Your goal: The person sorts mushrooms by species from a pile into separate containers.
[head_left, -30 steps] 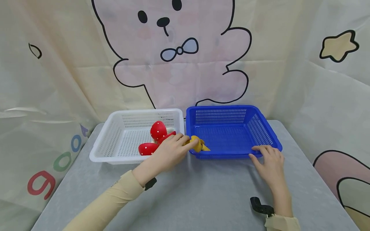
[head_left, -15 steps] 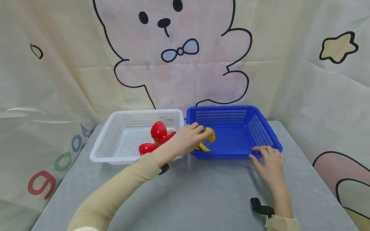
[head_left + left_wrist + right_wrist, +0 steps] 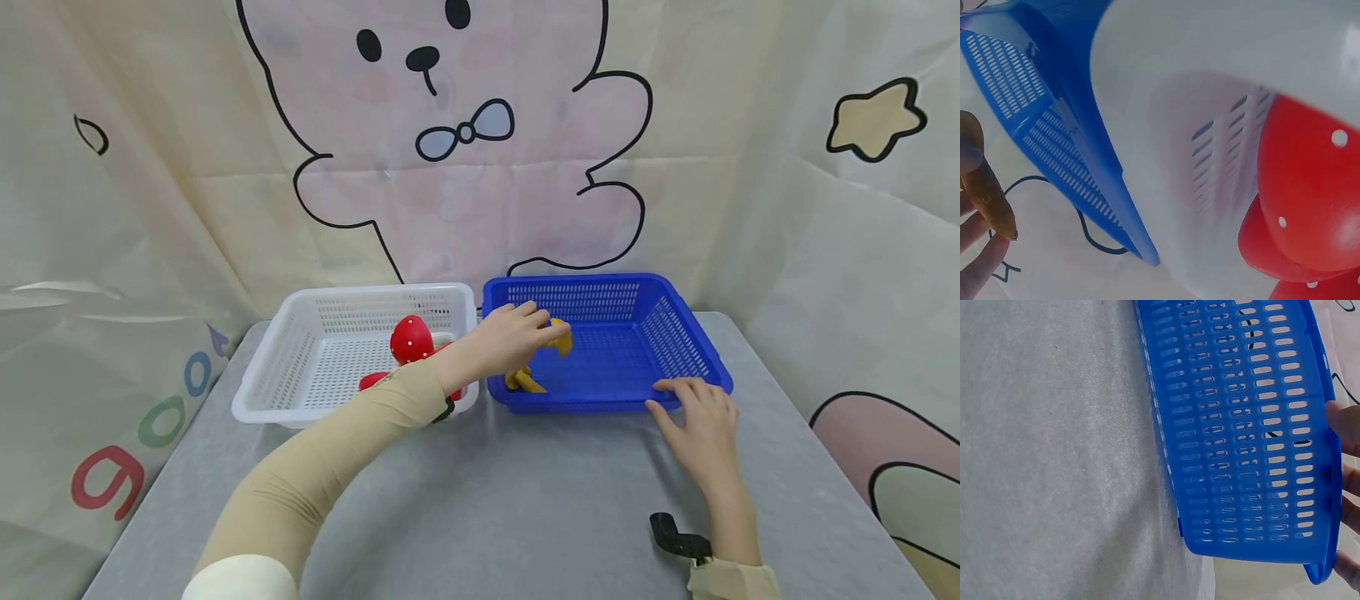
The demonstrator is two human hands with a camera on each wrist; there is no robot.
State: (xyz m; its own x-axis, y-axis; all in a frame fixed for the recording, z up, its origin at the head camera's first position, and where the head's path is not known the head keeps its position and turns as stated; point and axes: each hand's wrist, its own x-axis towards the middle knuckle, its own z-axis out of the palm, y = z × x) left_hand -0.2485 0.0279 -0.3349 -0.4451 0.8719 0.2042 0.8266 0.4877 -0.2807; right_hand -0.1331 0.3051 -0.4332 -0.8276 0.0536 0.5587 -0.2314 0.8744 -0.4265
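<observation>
My left hand (image 3: pixel 506 340) reaches over the left part of the blue plastic basket (image 3: pixel 592 403) and holds a yellow toy banana (image 3: pixel 562 337). In the left wrist view that banana (image 3: pixel 992 203) shows a dark tip, pinched between thumb and fingers. Below the hand, more yellow banana pieces (image 3: pixel 528 382) lie in the basket's near left corner; how many is unclear. My right hand (image 3: pixel 701 429) grips the basket's near rim at the right, seen closely as fingers (image 3: pixel 1349 428) over the edge in the right wrist view.
Left of the blue basket stands a white basket (image 3: pixel 300 414) holding several red, white-dotted toy mushrooms (image 3: pixel 411 339), partly hidden by my left forearm. Both baskets rest on a grey-covered table (image 3: pixel 525 517). A printed curtain (image 3: pixel 697 225) hangs behind and on both sides.
My left hand has moved right and away from me with the banana, from the blue basket's left rim to over its inside. The right hand has stayed on the rim.
</observation>
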